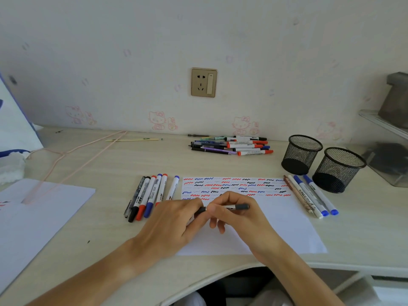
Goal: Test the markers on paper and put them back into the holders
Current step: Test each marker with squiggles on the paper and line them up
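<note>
A black-capped marker (237, 206) lies level between both hands above the white test paper (284, 219). My left hand (176, 224) pinches its left end, and my right hand (234, 212) grips the barrel. The paper's upper part is covered in red, blue and black squiggles. Several markers (150, 195) lie in a row left of the paper, several more (313, 195) to its right. Two black mesh holders (301, 154) (339, 170) stand at the right, with no markers visible in them.
A pile of pens and markers (231, 145) lies at the back of the desk near the wall. Another white sheet (33, 215) and a pink hanger (72, 160) lie on the left. A shelf with a clear box (388, 160) is at the far right.
</note>
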